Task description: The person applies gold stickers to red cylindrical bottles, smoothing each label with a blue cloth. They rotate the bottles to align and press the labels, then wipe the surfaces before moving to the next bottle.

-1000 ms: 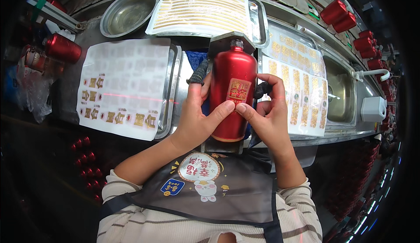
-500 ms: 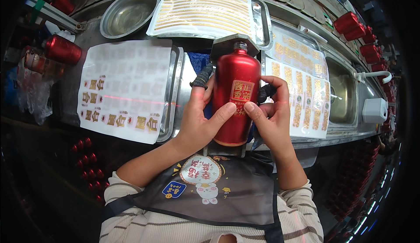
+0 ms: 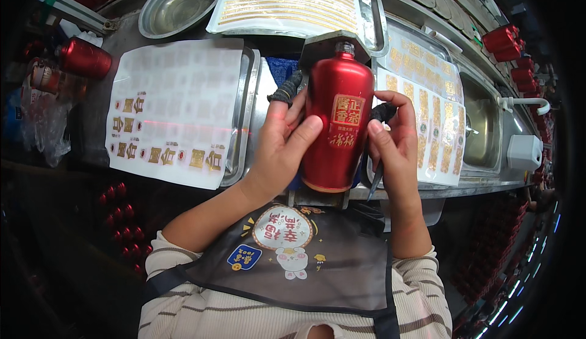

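Note:
A glossy red bottle (image 3: 339, 87) with gold lettering and a bare neck leans back against a grey metal block (image 3: 311, 52). My left hand (image 3: 278, 140) grips its left side, thumb on the front and a dark wrapping on one finger. At the right side is my right hand (image 3: 400, 140), thumb and dark-wrapped finger pinched together with a tiny white bit at the thumb tip. A thin dark pointed tool (image 3: 376, 180) sticks down out of this hand; its upper part is hidden. A square gold decal (image 3: 348, 109) sits on the bottle's front, smaller gold characters below.
At left, a white sheet of gold decals (image 3: 160, 125) lies on a metal tray (image 3: 239, 162). Gold-striped sheets (image 3: 287, 3) lie behind, beside a metal bowl (image 3: 182, 6). Right are more decal sheets (image 3: 448, 140), a sink (image 3: 482, 134) and a white jug (image 3: 525, 151). Red bottles (image 3: 85, 58) stand around.
My right thumb has lifted off the bottle's front and drawn back to the right, against the wrapped finger. My left hand keeps its grip. Small gold characters under the decal are now uncovered.

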Demonstrator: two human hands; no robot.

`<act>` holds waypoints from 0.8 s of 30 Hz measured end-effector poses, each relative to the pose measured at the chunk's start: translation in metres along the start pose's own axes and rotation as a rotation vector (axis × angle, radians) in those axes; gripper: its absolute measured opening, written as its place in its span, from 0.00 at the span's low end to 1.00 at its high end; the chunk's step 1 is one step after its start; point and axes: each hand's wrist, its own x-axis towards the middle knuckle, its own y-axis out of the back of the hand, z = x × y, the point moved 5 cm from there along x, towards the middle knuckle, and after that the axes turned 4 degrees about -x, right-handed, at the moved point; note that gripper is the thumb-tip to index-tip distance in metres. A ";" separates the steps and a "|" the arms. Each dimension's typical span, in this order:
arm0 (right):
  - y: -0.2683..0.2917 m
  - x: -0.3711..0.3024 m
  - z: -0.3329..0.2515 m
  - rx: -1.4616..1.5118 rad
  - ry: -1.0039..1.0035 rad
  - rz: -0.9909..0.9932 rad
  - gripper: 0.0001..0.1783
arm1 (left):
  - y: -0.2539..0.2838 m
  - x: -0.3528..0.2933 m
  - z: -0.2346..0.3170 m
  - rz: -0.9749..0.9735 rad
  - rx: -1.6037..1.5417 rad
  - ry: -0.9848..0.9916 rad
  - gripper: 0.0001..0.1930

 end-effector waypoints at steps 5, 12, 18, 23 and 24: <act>0.006 0.001 0.003 0.123 -0.071 -0.065 0.21 | 0.006 0.006 0.008 -0.009 -0.068 0.072 0.13; -0.001 0.002 0.001 0.003 0.011 0.006 0.27 | -0.009 0.003 0.012 -0.005 0.082 -0.016 0.22; -0.004 -0.001 0.002 -0.160 0.029 0.041 0.33 | -0.014 0.002 0.013 0.001 0.111 -0.028 0.27; -0.007 -0.002 -0.001 -0.110 0.044 0.041 0.33 | -0.016 0.001 0.013 0.015 0.113 -0.045 0.31; -0.007 -0.002 -0.001 -0.124 0.043 0.040 0.33 | -0.016 0.001 0.013 0.016 0.117 -0.046 0.31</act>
